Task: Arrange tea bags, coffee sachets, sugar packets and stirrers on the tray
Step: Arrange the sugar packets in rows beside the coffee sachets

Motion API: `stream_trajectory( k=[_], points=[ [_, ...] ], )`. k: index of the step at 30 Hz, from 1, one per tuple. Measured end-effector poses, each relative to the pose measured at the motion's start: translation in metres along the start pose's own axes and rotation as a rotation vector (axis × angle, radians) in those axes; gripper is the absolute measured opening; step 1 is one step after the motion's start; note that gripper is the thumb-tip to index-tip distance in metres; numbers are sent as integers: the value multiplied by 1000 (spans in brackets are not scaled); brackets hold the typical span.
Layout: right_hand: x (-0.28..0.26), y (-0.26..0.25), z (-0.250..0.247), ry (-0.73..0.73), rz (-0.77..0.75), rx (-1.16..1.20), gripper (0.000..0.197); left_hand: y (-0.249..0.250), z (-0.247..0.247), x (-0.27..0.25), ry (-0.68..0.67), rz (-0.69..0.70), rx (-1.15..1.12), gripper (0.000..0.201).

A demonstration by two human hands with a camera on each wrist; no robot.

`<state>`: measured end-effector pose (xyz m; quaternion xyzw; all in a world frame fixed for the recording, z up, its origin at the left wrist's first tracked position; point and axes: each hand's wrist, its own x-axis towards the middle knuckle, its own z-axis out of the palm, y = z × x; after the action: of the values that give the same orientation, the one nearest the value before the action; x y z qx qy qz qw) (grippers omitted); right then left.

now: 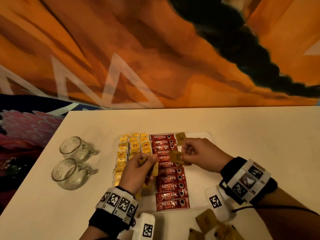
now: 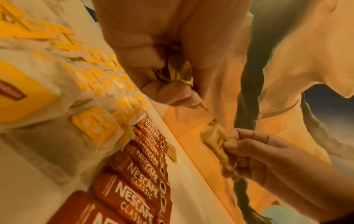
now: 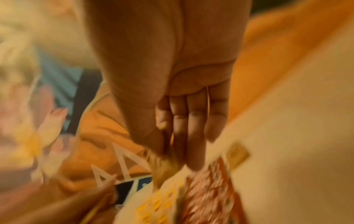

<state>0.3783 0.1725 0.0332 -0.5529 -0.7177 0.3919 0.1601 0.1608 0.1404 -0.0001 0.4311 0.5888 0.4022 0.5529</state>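
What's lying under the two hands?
Under the left hand and right hand, red coffee sachets and yellow tea bags fill the tray. Some lie hidden beneath the hands.

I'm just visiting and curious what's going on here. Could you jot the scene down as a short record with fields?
Surface: white table
Tray: clear plastic tray, hard to make out
Left column: yellow-labelled tea bags in rows
Middle column: red Nescafe Classic coffee sachets, overlapping
Far corner: one small brown paper packet
Left hand: fingers hold brown paper packets
Right hand: fingers pinch brown packets
Beside tray: two clear glass mugs, on the left
Near edge: loose brown packets
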Motion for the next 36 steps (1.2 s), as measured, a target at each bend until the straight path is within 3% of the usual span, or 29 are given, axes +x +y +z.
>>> stream_trajectory(
  k=[2,7,11,14,16,20,24,28,31,36],
  points=[
    [-1,-2,-9,8,-20,-164,6,4,3,-2,-53,65,64,17],
    [-6,-12,-14,-79,-128,-230,7,16,20,-9,-199,219,262,14],
    [-7,-17,-12,32,-155,-67,13,17,27,-10,-187,251,322,3],
    [-9,-10,-5,179,-40,271,16,16,30,-10,-88,160,121,4],
    [-10,-3,2,175,42,400,13,16,31,-10,-33,94,-5,8],
    [-10,8,20,137,108,487,6,10,34,-5,-41,70,-29,11],
    [5,38,14,252,235,439,5,6,31,-3,-82,16,-37,14],
    [28,85,-8,414,511,409,9,-2,19,-2,-60,-5,8,14],
    [44,96,-12,392,600,411,4,-8,16,-1,-70,-28,13,13],
    [66,89,-10,343,625,436,7,-11,17,3,-88,-49,20,12]
  ],
)
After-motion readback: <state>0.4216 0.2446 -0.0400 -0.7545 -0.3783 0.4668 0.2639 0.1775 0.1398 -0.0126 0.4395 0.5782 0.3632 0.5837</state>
